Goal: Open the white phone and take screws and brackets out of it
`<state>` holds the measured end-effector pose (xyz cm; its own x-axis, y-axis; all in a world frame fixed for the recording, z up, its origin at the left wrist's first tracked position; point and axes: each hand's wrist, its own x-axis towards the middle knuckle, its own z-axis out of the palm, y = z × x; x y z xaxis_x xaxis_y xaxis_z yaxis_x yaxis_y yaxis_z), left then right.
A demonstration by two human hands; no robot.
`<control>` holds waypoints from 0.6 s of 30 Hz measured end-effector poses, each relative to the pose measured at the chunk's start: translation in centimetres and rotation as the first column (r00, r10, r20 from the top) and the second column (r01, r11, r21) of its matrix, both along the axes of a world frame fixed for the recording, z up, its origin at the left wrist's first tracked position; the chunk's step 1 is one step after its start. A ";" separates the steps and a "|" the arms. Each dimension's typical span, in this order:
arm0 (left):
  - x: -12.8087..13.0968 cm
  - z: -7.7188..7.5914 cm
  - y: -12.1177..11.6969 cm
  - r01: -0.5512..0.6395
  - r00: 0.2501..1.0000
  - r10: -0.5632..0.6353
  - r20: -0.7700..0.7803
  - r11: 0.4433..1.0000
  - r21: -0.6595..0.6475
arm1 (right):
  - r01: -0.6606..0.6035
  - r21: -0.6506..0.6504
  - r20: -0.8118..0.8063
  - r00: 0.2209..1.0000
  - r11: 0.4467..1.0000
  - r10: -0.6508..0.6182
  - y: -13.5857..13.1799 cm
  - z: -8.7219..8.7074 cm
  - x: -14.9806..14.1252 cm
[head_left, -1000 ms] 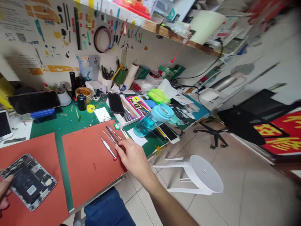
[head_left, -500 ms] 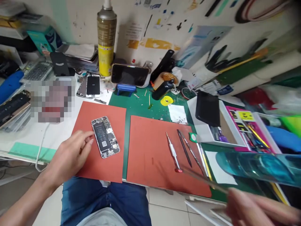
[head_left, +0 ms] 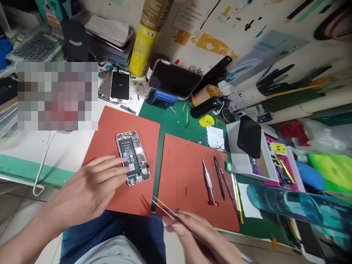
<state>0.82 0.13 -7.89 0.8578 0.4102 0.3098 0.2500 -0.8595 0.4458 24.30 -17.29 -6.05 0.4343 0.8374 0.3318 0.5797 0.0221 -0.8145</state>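
Observation:
An opened smartphone with its inner parts bare lies on the left red-brown mat. Its black battery carries printed text and a white square code. My left hand reaches over the phone's lower left with fingers stretched out, the fingertips at the battery; firm contact cannot be made out. A pair of metal tweezers is pinched in my right hand, its two tips slightly apart and pointing up-left, near the gap between the mats.
On the right mat lie a screwdriver and thin picks. A phone leans on a blue stand behind. At right are a white box and a blue-green bottle. A white phone screen lies at back left.
My right hand has swung in from the far right with the tweezers, toward the mats' gap. My left hand has spread its fingers onto the phone. The view has tilted and shifted.

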 end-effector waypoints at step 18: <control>0.5 -0.2 -0.2 -0.047 0.997 0.048 0.060 0.999 -0.020 | 0.015 0.115 0.029 0.999 0.993 -0.018 3.7 -3.0 -3.4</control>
